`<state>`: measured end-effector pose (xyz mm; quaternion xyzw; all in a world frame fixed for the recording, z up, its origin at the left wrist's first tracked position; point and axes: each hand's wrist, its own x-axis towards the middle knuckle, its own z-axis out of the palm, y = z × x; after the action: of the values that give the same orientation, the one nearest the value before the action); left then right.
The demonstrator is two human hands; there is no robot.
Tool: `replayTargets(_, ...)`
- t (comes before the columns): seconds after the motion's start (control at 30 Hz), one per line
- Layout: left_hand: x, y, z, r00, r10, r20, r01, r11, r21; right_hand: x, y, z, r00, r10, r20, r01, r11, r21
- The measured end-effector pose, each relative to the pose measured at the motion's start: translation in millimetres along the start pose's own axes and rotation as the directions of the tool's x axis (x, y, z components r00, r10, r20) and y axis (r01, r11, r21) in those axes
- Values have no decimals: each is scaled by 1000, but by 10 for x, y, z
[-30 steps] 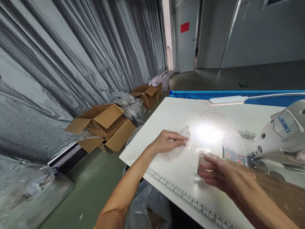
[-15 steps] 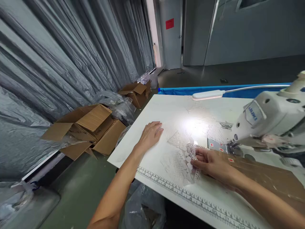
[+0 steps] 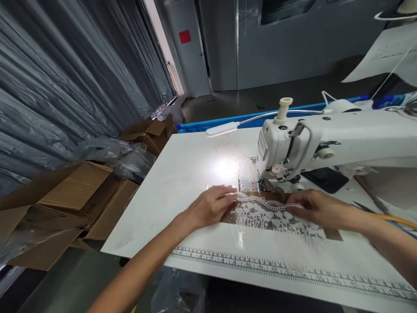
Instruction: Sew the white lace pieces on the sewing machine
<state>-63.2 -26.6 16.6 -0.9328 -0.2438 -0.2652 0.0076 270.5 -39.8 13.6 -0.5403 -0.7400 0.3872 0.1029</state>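
— Where's the lace?
— Stretched between my left hand (image 3: 213, 204) and right hand (image 3: 317, 208), both pinching the lace (image 3: 267, 208), flat on the surface (image 3: 182, 182).
— Next?
— Probably aligning its edge under the sewing machine (image 3: 293, 148), just beyond my fingers.

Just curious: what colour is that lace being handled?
White lace, clearest in the head view.

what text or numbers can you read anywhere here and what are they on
Printed ruler along the near edge of the white table: numbers run along it; "10" and "12" are about legible, the rest too blurred.
Red sign on the grey door: no text readable.
Small red marks on the plate by the sewing machine: too small to read.
Sewing machine: no brand readable from this angle.
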Motion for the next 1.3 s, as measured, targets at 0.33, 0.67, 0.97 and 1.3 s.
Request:
replayTargets(0.33,332,458,217,948,61,313,-95,991,93,-10,-13,-80,984,26,-178,-47,992,-118)
replayTargets(0.67,825,-154,326,919,-92,384,35,988,151,-74,-66,103,964,52,-260,-95,983,-155)
replayTargets(0.97,875,-327,376,964,-63,258,103,984,-146,-163,-370,258,977,155,-149,-80,905,418)
replayTargets(1.3,388,102,-86,630,-417,655,774,405,-487,87,-598,398,999,-7,39,-18,809,587)
